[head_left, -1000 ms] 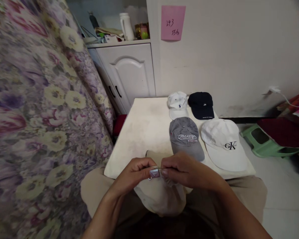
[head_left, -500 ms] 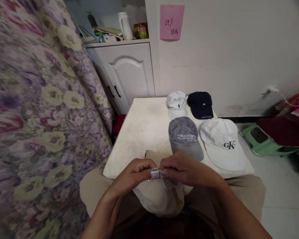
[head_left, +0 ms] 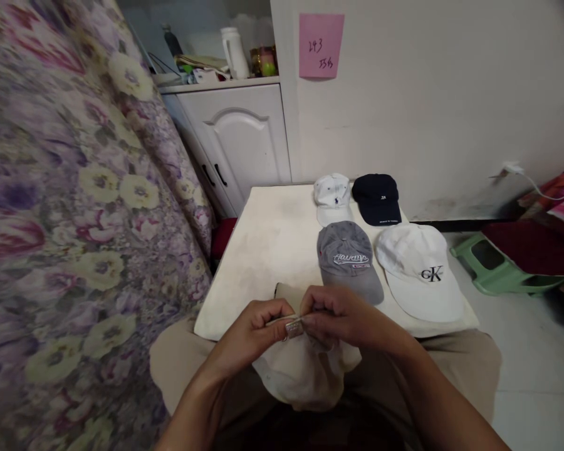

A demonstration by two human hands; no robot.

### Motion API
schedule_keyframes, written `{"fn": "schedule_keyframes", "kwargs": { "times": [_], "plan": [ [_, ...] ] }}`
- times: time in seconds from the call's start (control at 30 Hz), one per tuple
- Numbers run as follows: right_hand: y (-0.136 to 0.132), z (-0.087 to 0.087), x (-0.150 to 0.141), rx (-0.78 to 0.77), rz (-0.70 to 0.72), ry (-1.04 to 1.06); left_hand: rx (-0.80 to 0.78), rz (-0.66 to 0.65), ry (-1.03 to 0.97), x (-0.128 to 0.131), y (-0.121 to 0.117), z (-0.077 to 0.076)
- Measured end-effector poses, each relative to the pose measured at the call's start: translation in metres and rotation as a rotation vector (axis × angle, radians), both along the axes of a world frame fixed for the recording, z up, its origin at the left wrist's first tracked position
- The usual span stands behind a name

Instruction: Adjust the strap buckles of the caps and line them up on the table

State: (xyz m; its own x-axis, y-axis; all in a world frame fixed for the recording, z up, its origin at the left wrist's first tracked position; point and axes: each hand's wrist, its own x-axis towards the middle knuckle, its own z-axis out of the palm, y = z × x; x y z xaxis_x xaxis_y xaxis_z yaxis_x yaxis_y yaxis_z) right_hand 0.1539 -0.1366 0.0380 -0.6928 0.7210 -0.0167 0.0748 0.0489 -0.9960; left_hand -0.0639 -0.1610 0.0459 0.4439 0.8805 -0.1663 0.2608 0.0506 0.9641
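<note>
Fingers of your left hand (head_left: pixel 254 332) and right hand (head_left: pixel 341 316) pinch the strap (head_left: pixel 273 322) at the buckle (head_left: pixel 294 328) | Location: beige cap (head_left: pixel 305 376) held at the table (head_left: pixel 272 232)'s near edge | Method: grip close, keep the strap flat, pull evenly | Count: beige cap 1; toward the table's right edge, white caps (head_left: pixel 418 266) 2, navy cap (head_left: pixel 376 197) 1, grey cap (head_left: pixel 345 254) 1

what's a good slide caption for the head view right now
Left hand and right hand pinch a beige cap near its silvery clasp, four more caps lying on the table.

The held cap (head_left: pixel 305 379) is beige, the curtain (head_left: pixel 84 219) floral in purple, cream and pink.
</note>
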Motion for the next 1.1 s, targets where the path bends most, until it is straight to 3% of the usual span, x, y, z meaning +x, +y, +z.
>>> {"fn": "schedule_keyframes", "kwargs": {
  "times": [0.37, 0.73, 0.83, 1.0, 1.1],
  "plan": [
    [-0.003, -0.006, -0.006, -0.103, -0.062, 0.194, -0.023, 0.019, -0.037, -0.001, 0.001, -0.003],
    [0.002, -0.012, -0.005, -0.216, -0.017, 0.217, 0.003, 0.002, -0.010, 0.002, 0.004, -0.006],
    [0.002, -0.012, -0.004, -0.170, -0.058, 0.205, -0.001, 0.024, -0.010, 0.002, 0.004, -0.004],
    [0.002, -0.012, 0.002, 0.045, -0.120, 0.099, -0.008, 0.052, -0.019, 0.003, 0.004, -0.003],
    [0.001, -0.016, 0.003, 0.014, -0.116, 0.122, -0.023, 0.054, -0.030, 0.005, 0.004, -0.003]
  ]
}}
